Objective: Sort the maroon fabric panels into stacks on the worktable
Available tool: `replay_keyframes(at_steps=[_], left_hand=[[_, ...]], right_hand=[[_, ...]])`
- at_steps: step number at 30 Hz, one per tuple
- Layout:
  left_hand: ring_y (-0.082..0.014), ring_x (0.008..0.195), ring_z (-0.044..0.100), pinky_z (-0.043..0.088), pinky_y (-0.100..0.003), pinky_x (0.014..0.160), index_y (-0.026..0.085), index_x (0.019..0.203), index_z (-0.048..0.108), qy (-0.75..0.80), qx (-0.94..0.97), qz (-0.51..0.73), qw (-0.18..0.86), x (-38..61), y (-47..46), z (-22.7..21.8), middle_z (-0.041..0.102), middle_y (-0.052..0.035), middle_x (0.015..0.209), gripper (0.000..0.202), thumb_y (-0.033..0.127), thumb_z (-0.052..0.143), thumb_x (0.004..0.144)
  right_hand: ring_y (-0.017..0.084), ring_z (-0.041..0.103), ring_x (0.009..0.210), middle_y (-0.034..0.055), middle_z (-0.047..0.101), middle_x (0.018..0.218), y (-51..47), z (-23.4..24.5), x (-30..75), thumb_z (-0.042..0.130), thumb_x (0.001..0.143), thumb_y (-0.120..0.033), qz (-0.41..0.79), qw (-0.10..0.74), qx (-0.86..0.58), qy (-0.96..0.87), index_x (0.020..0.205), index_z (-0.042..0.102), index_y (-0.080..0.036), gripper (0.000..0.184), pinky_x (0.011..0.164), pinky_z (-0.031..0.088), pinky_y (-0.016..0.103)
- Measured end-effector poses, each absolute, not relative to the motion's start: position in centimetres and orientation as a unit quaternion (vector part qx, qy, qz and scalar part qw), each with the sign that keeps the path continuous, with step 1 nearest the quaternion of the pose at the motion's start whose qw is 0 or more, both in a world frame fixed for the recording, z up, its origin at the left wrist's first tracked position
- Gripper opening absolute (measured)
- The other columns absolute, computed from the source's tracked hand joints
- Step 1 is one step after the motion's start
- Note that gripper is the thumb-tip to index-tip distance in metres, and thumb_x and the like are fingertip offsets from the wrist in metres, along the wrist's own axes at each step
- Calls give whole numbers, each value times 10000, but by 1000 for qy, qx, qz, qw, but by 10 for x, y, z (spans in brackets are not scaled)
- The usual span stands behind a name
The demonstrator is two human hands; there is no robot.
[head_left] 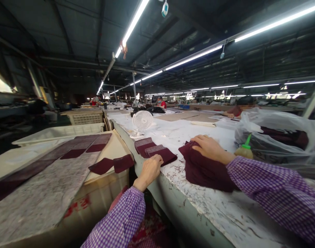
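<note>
My left hand (150,170) is at the table's near edge, its fingers curled closed at the edge of a folded maroon fabric piece (169,155). The fingertips are partly hidden. To the right, my right hand (210,148) lies over a crumpled pile of maroon fabric (203,172), with its fingers bent round the top of the cloth. Beyond my left hand, another maroon piece with a greyish strip (142,147) overlaps the first one on the white-covered table (178,132).
Left of the table, a cream bin (108,196) carries a grey mottled board (56,179) with maroon pieces on it. A small white fan (142,120) stands farther back. At right are a green-tipped bottle (245,150) and a clear plastic bag (283,137). Other people sit farther off.
</note>
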State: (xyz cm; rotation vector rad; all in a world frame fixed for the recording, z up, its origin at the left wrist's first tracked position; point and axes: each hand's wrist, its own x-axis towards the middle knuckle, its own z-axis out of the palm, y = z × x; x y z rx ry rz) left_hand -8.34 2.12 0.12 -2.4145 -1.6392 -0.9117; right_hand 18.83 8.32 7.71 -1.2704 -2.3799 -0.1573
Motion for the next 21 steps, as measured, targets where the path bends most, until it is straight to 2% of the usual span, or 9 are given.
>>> replay_keyframes(at_steps=[2,4,6,8,11,13,16,18,21], left_hand=[[-182,804,612,420,-261,672,193,868,581,-539,-779,-318,40,-84,25,0,646,-34,877,154,196,428,892],[-171,784,614,423,-249,661,201,843,578,-536,-772,-339,37,-85,28,-1,645,-18,847,134,205,452,887],[-157,781,614,432,-238,674,202,842,576,-538,-757,-368,39,-89,30,-3,644,-11,841,138,217,450,895],[-152,790,611,442,-247,701,186,905,570,-557,-721,-410,51,-96,31,-5,638,-33,866,219,224,357,936],[-178,812,597,447,-300,733,141,985,554,-590,-660,-459,78,-109,30,-7,619,-90,894,383,229,182,971],[-188,824,584,444,-316,757,147,918,581,-584,-664,-459,84,-113,30,-7,616,-86,866,385,272,220,972],[-177,854,567,435,-295,809,182,795,624,-541,-730,-412,70,-109,33,-7,628,-48,840,287,307,405,931],[-177,881,556,429,-292,830,198,804,656,-520,-768,-371,56,-104,38,-7,635,-39,870,221,280,474,899],[-201,934,534,422,-325,846,199,897,678,-522,-787,-328,38,-99,45,-7,623,-61,956,192,245,493,878]], right_hand=[[250,521,1060,113,607,1111,76,75,153,520,866,-288,-38,154,-330,-931,1114,599,-174,285,945,373,393],[231,520,1058,86,601,1126,73,70,118,586,828,-284,-1,140,-263,-955,1115,602,-197,300,925,376,352],[209,554,964,52,631,1027,76,64,90,644,777,-266,50,138,-271,-951,991,649,-207,222,851,393,310],[170,570,784,19,639,820,84,59,73,630,779,-239,86,141,-308,-937,825,664,-188,77,725,398,269],[129,507,611,-12,561,622,97,54,67,540,835,-203,108,165,-368,-908,719,633,-154,157,597,356,245],[120,489,596,-21,533,597,104,52,68,536,842,-192,129,181,-407,-886,699,617,-144,171,582,355,242],[122,531,642,-19,562,657,111,50,70,584,839,-225,179,196,-466,-844,739,615,-131,141,614,420,253],[138,579,737,14,611,832,118,52,72,576,868,-282,214,222,-516,-799,896,615,-125,164,670,484,294],[180,592,907,74,580,1095,134,68,87,538,900,-328,246,308,-592,-703,1128,549,-142,294,765,516,375]])
